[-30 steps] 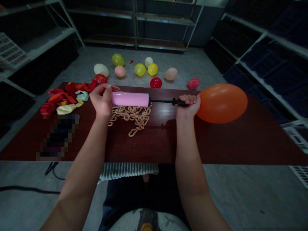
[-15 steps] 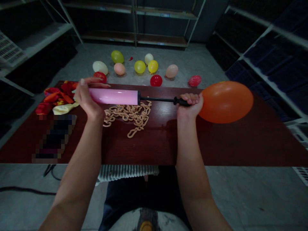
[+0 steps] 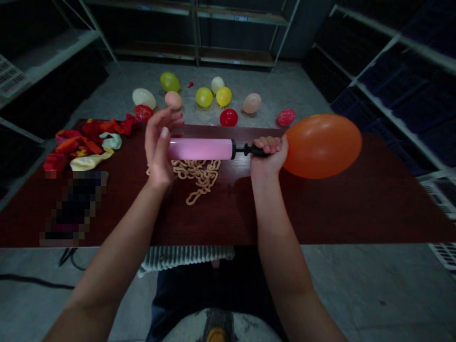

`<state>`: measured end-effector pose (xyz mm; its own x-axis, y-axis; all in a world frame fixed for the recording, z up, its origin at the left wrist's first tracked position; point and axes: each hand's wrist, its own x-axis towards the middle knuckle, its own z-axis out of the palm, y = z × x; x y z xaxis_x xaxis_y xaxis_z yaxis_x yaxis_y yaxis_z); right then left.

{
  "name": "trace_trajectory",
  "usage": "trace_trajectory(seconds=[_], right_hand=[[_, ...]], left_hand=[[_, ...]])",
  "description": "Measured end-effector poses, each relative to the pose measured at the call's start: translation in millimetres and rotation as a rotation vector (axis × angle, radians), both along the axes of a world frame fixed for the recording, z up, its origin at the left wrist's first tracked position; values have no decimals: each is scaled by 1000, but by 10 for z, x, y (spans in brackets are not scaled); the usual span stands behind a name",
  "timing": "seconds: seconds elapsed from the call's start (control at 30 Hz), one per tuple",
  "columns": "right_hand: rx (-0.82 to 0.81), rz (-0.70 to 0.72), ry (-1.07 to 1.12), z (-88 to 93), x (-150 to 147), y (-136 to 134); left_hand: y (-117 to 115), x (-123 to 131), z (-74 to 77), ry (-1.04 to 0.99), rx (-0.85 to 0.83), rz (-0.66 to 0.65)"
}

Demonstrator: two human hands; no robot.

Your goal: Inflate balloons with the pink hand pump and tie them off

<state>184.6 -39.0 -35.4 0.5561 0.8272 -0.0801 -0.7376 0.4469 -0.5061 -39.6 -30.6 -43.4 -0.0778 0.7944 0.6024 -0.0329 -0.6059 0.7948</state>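
Observation:
My left hand (image 3: pixel 159 148) presses its palm against the left end of a pink hand pump (image 3: pixel 200 149), with the fingers stretched upward and loose. The pump lies level above the dark red table (image 3: pixel 320 209), its black rod almost fully pushed in. My right hand (image 3: pixel 268 154) is closed round the pump's black right end, where the neck of an inflated orange balloon (image 3: pixel 322 145) sits. The balloon sticks out to the right of that fist. The neck itself is hidden by my fingers.
A beige plastic chain (image 3: pixel 197 175) lies on the table under the pump. A heap of flat balloons (image 3: pixel 85 142) sits at the table's far left. Several inflated balloons (image 3: pixel 204 97) lie on the floor beyond. Metal shelving lines the walls.
My left hand has pushed the pink barrel to the right, so the black rod has slid in. Its fingers have loosened from a grip to a flat palm. The orange balloon has shifted slightly left.

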Motion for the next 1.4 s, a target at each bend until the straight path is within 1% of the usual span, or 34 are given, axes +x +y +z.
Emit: trace_trajectory(seconds=[0.07,0.13,0.27,0.33,0.4,0.47,0.53,0.6,0.73,0.87,1.03,1.23,1.3,1.4], right_hand=[[21,17,-10,-11,-47,7],[21,23,-6,-24,-73,17],[-20,19,26,-27,-92,28],[-26,18,41,-15,-103,24],[-18,16,49,0,-114,17],[-15,12,40,10,-120,12],[-24,13,29,11,-122,13],[-23,23,40,5,-122,20],[7,48,98,-6,-110,35],[21,40,114,13,-60,26],[46,33,137,62,44,3],[61,15,152,102,170,-22],[61,8,149,106,197,-34],[72,-3,168,105,225,-51]], left_hand=[[-14,41,-32,92,-34,-30],[-1,52,-66,151,-58,-31],[76,25,-130,174,-60,-46],[116,7,-156,173,-52,-34],[144,-13,-176,199,-56,0],[156,-33,-185,267,-76,60],[155,-53,-180,339,-90,126],[148,-69,-161,363,-83,181],[150,-98,-116,351,-82,226],[194,-165,-105,323,-88,270],[276,-324,-101,258,-88,345],[359,-532,-92,160,-10,426],[353,-547,-93,121,11,432],[306,-495,-93,93,54,428]])
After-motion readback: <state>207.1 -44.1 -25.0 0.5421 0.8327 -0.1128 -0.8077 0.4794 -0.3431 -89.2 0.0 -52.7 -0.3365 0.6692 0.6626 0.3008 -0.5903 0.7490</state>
